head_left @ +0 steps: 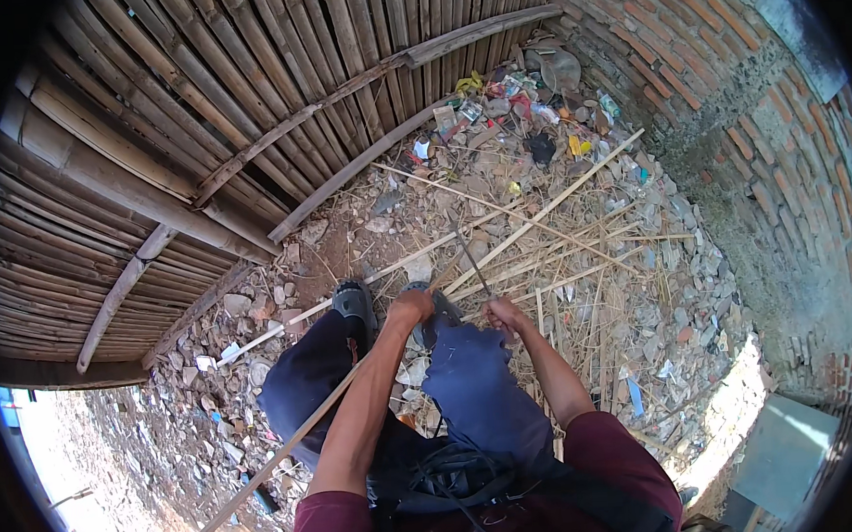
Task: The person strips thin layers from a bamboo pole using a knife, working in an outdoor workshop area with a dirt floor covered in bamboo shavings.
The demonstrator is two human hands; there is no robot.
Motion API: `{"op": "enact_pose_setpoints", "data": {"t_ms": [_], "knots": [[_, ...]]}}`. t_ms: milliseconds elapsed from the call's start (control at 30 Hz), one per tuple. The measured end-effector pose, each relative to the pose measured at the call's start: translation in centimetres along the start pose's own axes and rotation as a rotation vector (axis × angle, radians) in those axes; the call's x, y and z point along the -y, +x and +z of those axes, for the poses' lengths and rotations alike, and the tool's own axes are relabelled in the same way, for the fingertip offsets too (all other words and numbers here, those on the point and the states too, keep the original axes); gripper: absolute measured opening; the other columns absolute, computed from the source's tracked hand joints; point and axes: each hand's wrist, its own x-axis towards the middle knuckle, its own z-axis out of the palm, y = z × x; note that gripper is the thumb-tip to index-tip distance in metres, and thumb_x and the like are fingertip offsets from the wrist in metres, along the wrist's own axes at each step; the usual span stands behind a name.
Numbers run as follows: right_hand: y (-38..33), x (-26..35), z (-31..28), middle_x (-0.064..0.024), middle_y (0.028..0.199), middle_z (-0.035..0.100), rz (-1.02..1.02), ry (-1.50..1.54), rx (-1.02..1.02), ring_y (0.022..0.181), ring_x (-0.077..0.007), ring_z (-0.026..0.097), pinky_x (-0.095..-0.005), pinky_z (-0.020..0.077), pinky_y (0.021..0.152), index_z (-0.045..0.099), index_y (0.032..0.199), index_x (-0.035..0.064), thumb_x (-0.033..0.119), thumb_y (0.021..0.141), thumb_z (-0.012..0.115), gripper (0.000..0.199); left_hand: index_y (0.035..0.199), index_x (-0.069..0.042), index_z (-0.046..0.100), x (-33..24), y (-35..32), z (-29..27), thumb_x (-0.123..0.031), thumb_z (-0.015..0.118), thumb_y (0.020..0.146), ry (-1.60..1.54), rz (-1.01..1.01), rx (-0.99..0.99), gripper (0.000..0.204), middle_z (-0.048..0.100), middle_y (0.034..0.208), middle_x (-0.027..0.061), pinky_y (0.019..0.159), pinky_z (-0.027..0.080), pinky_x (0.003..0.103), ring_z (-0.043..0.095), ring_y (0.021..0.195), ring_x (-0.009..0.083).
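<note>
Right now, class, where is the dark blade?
The dark blade is just right of the head view's centre, extending up-left from the right hand.

Strips (581, 183) on rubble (683, 291) — fence (339, 68) left, wall (778, 185) right.

The right hand (503, 314) is covering the grip of a thin dark blade (470, 255). The left hand (413, 306) and its forearm (371, 404) are hiding a stretch of bamboo strip (263, 474). Far beyond the right hand, litter scraps (522, 103) are appearing too small to identify; rightward, the brick wall (778, 185) is running past the dark rim.
</note>
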Motion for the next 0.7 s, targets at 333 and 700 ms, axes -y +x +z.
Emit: {"op": "enact_pose_setpoints", "data": {"t_ms": [333,700], "knots": [[-2.0,2.5,-2.4,-0.0148,0.083,0.072,-0.289,-0.589,-0.490,0.081,-0.0278,0.071,-0.0438,0.0543,0.077,0.072,0.095,-0.0036,0.038,0.086,0.076,0.043,0.123,0.001,0.075,0.0,3.8,2.2,-0.044,0.035,0.111,0.080,0.121,-0.034,0.061,0.070,0.133,0.0260,0.112,0.050,0.051,0.065,0.127,0.0431],[-1.9,8.7,0.7,-0.0071,0.060,0.060,-0.754,-0.058,-0.320,0.055,-0.0190,0.060,-0.0374,0.0473,0.055,0.063,0.070,0.0030,0.030,0.086,0.070,0.032,0.118,0.000,0.077,1.3,3.5,2.3,-0.043,0.036,0.111,0.090,0.137,-0.064,0.060,0.071,0.129,0.0257,0.110,0.051,0.050,0.065,0.126,0.0439]]}}
